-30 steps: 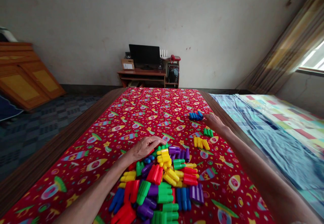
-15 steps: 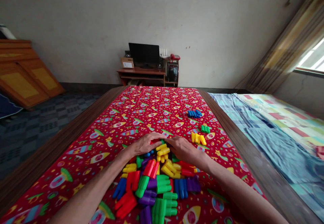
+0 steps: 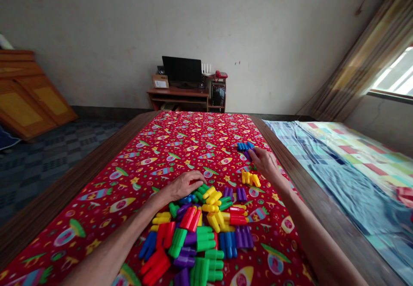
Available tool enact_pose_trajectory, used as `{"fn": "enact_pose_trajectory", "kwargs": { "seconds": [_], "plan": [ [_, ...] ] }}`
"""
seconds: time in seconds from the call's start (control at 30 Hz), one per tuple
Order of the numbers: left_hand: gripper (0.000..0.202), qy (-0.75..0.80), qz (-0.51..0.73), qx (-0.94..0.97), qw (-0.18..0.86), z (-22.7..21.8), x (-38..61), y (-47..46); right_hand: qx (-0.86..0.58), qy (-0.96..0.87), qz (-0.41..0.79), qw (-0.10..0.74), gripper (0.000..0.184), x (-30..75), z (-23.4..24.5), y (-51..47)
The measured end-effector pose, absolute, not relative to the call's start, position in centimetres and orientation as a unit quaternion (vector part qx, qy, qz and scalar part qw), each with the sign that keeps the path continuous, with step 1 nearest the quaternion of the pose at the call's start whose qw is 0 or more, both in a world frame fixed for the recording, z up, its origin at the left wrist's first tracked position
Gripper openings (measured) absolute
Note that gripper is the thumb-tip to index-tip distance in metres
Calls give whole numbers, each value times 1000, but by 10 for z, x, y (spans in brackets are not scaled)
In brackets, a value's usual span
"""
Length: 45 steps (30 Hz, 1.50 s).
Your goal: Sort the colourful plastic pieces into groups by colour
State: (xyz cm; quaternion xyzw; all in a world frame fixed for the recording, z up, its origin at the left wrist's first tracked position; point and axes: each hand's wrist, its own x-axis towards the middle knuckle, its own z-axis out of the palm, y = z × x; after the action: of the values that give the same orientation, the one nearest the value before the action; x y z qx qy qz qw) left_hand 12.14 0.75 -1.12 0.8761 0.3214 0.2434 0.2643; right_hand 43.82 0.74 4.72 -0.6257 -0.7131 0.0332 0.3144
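A heap of colourful plastic toy building blocks (image 3: 203, 236), shaped like joined tubes in red, green, yellow, blue and purple, lies on the near part of the red tablecloth (image 3: 190, 148). At its far left edge rests my left hand (image 3: 186, 185), fingers bent and parted from the thumb, beside a green block (image 3: 201, 190). My right hand (image 3: 265, 162) reaches out at the right, pinching a purple block (image 3: 248, 155) just in front of the blue blocks (image 3: 245, 146). Nearer me than that hand are yellow blocks (image 3: 251, 178).
The patterned cloth covers a long table with dark wooden edges (image 3: 277, 141). To the right is a bed (image 3: 342, 178) with blue and chequered covers. A desk with a monitor (image 3: 181, 69) stands against the far wall, and a wooden cabinet (image 3: 30, 94) is at the left.
My right hand has gone from the heap forward and right, carrying a purple block. It now covers where the green block lay. My left hand stays at the heap. Purple blocks show where the right hand was.
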Motion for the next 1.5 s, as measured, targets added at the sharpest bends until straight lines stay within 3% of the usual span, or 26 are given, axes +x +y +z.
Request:
{"fn": "enact_pose_trajectory", "kwargs": {
  "seconds": [0.1,0.27,0.4,0.63,0.8,1.03,1.27,1.5],
  "plan": [
    [28,325,248,873,267,-9,122,6,-655,-693,36,298,39,451,40,17],
    [30,332,246,870,269,-6,122,5,-637,-697,86,319,22,451,22,31],
    [28,331,248,870,268,-6,122,4,-625,-700,94,332,34,448,12,36],
    [29,333,253,867,272,-6,123,4,-555,-809,75,181,20,448,20,32],
    [28,338,252,866,269,-7,123,5,-560,-794,60,227,25,451,25,33],
    [30,335,252,868,264,-4,124,3,-557,-811,57,167,20,438,14,46],
    [29,336,247,869,266,-4,123,3,-605,-765,56,214,31,476,29,37],
    [29,336,243,868,272,-3,124,3,-565,-810,129,86,26,504,38,20]
  ]
}}
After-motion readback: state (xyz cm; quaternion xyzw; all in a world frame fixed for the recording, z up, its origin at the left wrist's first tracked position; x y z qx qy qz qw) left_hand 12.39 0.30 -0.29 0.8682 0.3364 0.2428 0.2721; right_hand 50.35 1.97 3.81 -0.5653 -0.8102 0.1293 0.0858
